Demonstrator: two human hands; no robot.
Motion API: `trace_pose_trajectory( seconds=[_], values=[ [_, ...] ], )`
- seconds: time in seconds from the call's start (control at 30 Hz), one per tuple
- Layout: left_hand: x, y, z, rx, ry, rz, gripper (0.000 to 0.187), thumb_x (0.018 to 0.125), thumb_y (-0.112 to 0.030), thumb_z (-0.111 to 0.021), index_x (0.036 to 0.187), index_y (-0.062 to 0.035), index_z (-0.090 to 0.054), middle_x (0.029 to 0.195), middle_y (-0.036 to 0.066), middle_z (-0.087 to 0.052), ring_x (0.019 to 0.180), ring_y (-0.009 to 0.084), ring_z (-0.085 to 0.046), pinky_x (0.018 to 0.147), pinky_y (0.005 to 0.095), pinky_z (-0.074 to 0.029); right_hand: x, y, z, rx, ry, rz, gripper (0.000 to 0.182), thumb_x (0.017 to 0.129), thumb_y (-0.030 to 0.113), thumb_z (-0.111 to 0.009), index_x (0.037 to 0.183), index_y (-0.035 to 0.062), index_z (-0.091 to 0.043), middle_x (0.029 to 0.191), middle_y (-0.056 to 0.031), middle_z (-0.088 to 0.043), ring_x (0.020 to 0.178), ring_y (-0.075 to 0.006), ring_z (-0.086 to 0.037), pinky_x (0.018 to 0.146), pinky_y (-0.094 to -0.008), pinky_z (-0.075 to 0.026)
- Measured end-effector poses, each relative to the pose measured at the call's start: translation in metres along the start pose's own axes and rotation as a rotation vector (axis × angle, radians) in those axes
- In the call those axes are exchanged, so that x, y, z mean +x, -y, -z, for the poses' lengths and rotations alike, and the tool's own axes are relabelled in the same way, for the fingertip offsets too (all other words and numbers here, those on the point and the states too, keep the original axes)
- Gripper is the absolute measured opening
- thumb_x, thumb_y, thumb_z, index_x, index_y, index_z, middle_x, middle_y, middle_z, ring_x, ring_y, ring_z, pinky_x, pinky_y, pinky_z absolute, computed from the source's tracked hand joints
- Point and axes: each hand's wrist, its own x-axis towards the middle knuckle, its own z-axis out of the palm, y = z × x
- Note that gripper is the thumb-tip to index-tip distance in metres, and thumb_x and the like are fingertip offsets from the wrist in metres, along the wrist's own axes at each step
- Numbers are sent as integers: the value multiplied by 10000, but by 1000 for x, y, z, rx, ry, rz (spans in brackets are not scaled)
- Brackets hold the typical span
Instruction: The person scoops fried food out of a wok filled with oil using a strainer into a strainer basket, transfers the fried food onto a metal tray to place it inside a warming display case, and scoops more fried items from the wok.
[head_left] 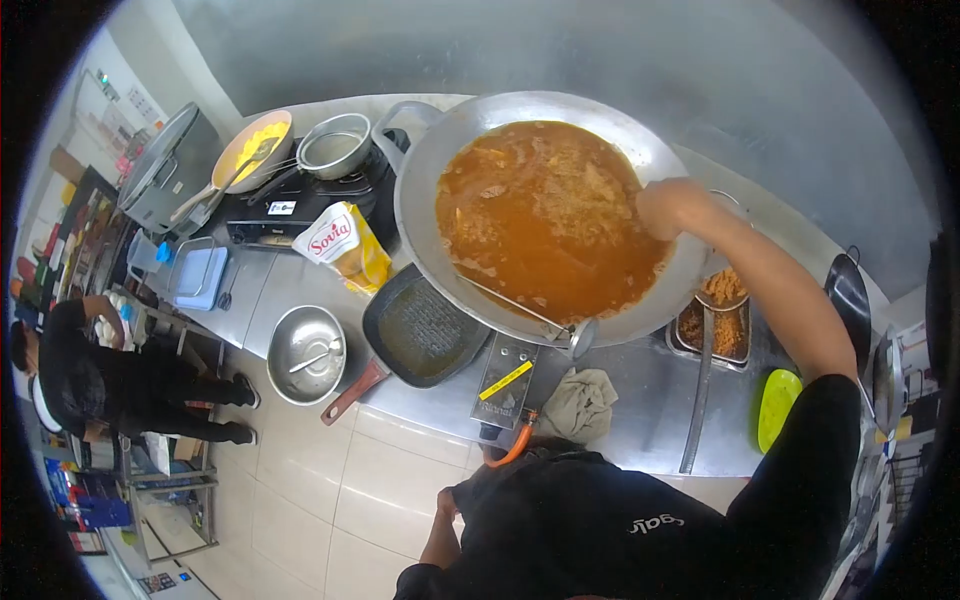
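A large metal wok is filled with bubbling brown oil, with pale pieces frying in it. Over the wok's right side, my right hand is held low above the oil with its fingers closed. Whatever it holds, if anything, is hidden. Across the wok's near rim lies a probe thermometer with a round dial, its stem pointing into the oil. My left hand is down by my body at the front of the black shirt, away from the wok, and its fingers are mostly hidden.
A square grill pan, steel bowl and Sovia pouch are left of the wok. On the right are a strainer with fried bits, a tray and a green dish. A cloth lies in front. Another person stands far left.
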Motion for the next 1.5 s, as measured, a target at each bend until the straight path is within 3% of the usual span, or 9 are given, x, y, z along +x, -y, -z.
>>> trace_pose_trajectory(
  seconds=[0.27, 0.37, 0.43, 0.6, 0.73, 0.77, 0.87, 0.97, 1.5],
  values=[
    [-5, 3, -1, 391, 25, -318, 210, 837, -260, -538, 799, -84, -646, 645, 33, -583, 564, 180, -563, 461, 359, -441, -25, 43, 14, 213, -74, 182, 190, 817, 115, -575, 843, -46, -671, 858, -231, -653, 815, -370, -643, 672, -450, -508],
    [25, 27, 12, 275, 81, -142, 164, 781, -242, -585, 723, -98, -637, 614, 38, -582, 589, 168, -576, 495, 375, -463, -40, 45, 11, 254, -128, 226, 212, 850, 148, -575, 833, -42, -667, 824, -231, -648, 801, -380, -638, 670, -464, -498],
    [34, 28, 21, 392, 90, -423, 149, 753, -227, -600, 690, -96, -630, 624, 55, -596, 570, 162, -573, 503, 364, -470, -50, 43, 8, 285, -142, 254, 230, 863, 170, -577, 827, -40, -665, 807, -231, -643, 792, -384, -635, 674, -468, -493],
    [49, 20, 23, 544, 184, -361, 171, 735, -231, -614, 693, -67, -641, 705, 78, -662, 571, 152, -580, 521, 306, -458, -77, 39, -3, 356, -194, 300, 261, 877, 195, -558, 808, -35, -658, 777, -232, -633, 774, -388, -627, 687, -470, -484],
    [37, 10, 16, 181, 121, -146, 197, 776, -224, -601, 797, -44, -679, 733, 66, -671, 602, 127, -578, 541, 302, -472, -83, 32, -21, 357, -281, 354, 266, 882, 198, -541, 790, -29, -645, 747, -227, -624, 754, -392, -619, 692, -480, -480],
    [47, 16, 17, 281, 115, -332, 198, 796, -198, -590, 849, -29, -680, 750, 57, -670, 610, 126, -574, 547, 298, -478, -87, 31, -22, 360, -277, 325, 259, 882, 196, -540, 793, -26, -641, 743, -224, -622, 750, -394, -617, 692, -483, -479],
    [4, -27, 0, 16, 25, -8, 197, 817, -179, -570, 876, -21, -673, 760, 65, -666, 630, 130, -579, 556, 293, -481, -95, 27, -32, 377, -337, 265, 243, 884, 198, -540, 816, -16, -632, 739, -214, -619, 743, -400, -612, 691, -486, -479],
    [3, -29, 3, 294, 6, -14, 211, 835, -169, -546, 911, -14, -667, 790, 73, -665, 645, 140, -581, 546, 301, -478, -101, 25, -38, 367, -402, 198, 229, 888, 201, -540, 849, -5, -629, 746, -206, -621, 746, -403, -612, 690, -485, -482],
    [-9, -35, -3, 104, 47, -62, 229, 872, -181, -522, 908, 5, -650, 826, 86, -651, 702, 188, -603, 602, 349, -505, -100, 0, -67, 381, -421, -34, 186, 889, 166, -529, 838, 9, -614, 774, -219, -623, 825, -395, -613, 725, -484, -478]
  ],
)
